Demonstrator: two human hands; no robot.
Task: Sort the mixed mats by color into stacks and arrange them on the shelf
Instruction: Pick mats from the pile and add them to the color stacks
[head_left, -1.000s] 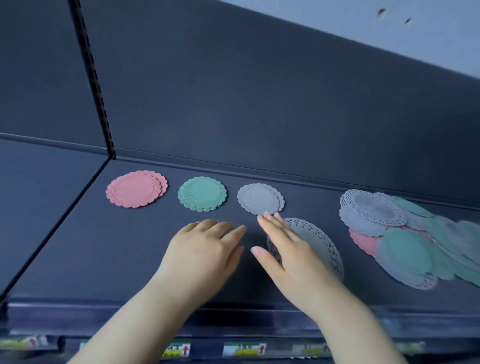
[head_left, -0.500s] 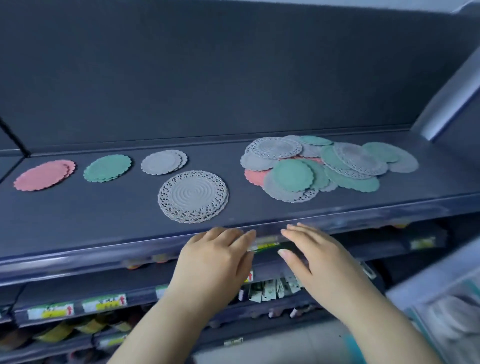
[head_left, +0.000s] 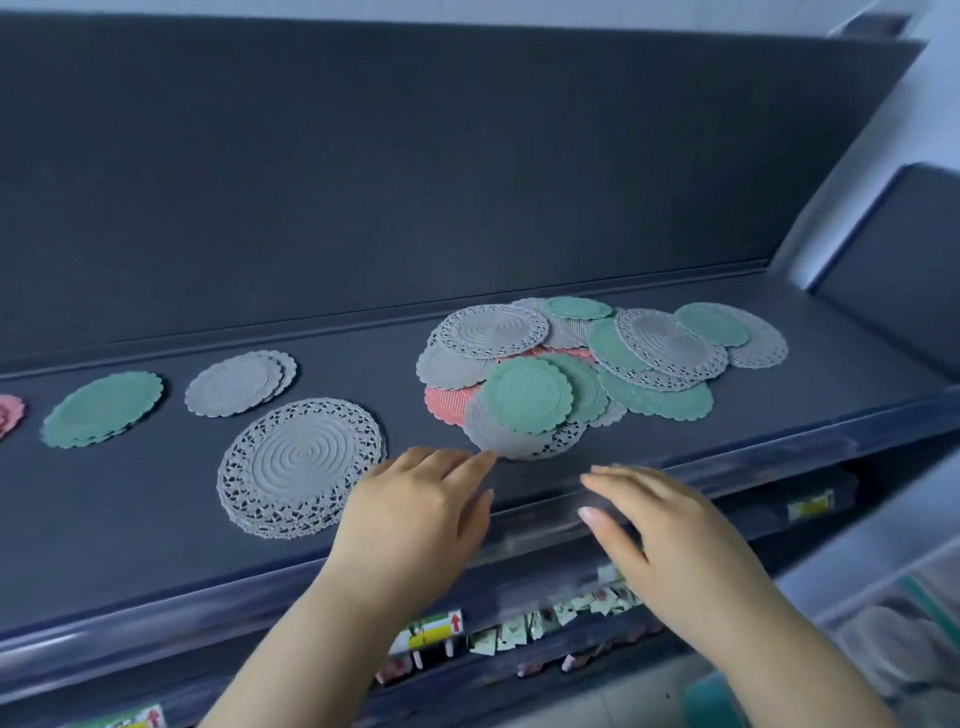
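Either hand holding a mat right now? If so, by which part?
Nothing is held. The left hand is open, fingertips by the mixed pile's front edge; the right hand is open above the front rail.

On the dark shelf (head_left: 156, 519), a loose mixed pile (head_left: 524, 397) of grey, green and pink mats overlaps at the right. Left of it lie a pink stack (head_left: 8, 418), a green stack (head_left: 101, 408), a plain grey stack (head_left: 239, 383) and, nearer the front, a larger lacy grey stack (head_left: 301, 465).

Red up arrow (head_left: 455, 621) on yellow-and-white price label (head_left: 432, 633), its print too blurred to read
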